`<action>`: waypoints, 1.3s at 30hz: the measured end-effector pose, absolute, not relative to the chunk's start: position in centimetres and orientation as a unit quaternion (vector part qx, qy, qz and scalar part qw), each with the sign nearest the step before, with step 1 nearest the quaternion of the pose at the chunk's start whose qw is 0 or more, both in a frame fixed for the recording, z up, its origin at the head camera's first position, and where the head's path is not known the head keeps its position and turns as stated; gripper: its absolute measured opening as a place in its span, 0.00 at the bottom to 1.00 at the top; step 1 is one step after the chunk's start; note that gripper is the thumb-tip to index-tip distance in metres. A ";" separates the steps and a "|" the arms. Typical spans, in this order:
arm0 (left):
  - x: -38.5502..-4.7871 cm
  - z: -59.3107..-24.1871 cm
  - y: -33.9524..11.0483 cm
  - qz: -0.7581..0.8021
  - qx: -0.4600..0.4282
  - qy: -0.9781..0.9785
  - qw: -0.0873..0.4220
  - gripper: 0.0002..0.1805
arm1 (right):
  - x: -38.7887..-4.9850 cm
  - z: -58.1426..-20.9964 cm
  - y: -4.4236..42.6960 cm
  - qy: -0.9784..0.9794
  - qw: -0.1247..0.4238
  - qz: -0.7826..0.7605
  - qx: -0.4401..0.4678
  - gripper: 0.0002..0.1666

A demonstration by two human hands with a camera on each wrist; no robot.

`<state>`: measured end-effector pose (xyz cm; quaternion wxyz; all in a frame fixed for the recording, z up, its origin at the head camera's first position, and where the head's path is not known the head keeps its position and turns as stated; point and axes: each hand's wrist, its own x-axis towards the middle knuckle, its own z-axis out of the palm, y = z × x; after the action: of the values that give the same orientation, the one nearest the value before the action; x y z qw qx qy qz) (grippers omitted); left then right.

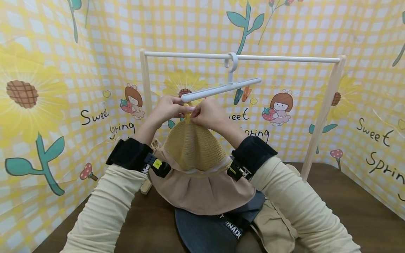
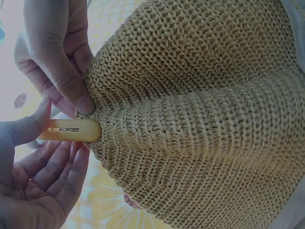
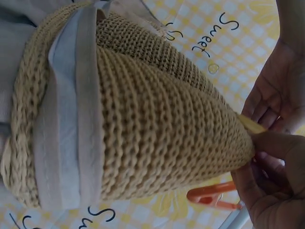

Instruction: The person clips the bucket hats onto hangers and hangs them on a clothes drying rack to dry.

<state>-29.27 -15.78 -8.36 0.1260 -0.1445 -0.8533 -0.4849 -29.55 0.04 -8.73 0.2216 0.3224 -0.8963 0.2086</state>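
Observation:
A sun hat with a tan knitted crown (image 1: 202,147) and a dusty-pink cloth brim (image 1: 202,195) hangs below a white hanger (image 1: 218,90). My left hand (image 1: 166,108) pinches a yellow clip (image 2: 71,130) between thumb and fingers. The clip's rounded end lies over the gathered tip of the crown. Right beside it, my right hand (image 1: 211,113) pinches the same tip of the hat, as the right wrist view also shows. Whether the clip's jaws bite on the knit cannot be told. Green (image 1: 238,96) and orange (image 1: 246,93) clips hang from the hanger's right half.
The hanger hooks over the white rod (image 1: 183,55) of a rack with wooden posts (image 1: 322,119). Below the hat, a dark grey cap (image 1: 202,230) with a lettered band and a beige cloth hat (image 1: 275,228) lie on the brown table (image 1: 152,225). A patterned yellow cloth stands behind.

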 end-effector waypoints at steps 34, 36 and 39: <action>-30.9 -9.8 -16.0 -0.392 -0.107 -0.902 0.149 0.18 | -30.6 -9.6 1.1 -0.921 0.164 0.187 0.298 0.08; -30.9 -9.9 -15.8 -0.386 -0.103 -0.905 0.146 0.19 | -30.8 -9.7 1.6 -0.922 0.161 0.187 0.299 0.08; -30.8 -9.8 -15.5 -0.376 -0.101 -0.910 0.145 0.19 | -31.1 -10.0 2.4 -0.921 0.150 0.196 0.300 0.08</action>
<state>-30.82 -15.51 -9.84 0.1449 -0.1011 -0.9097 -0.3759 -31.10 2.35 -10.04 0.1501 0.2999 -0.9214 0.1965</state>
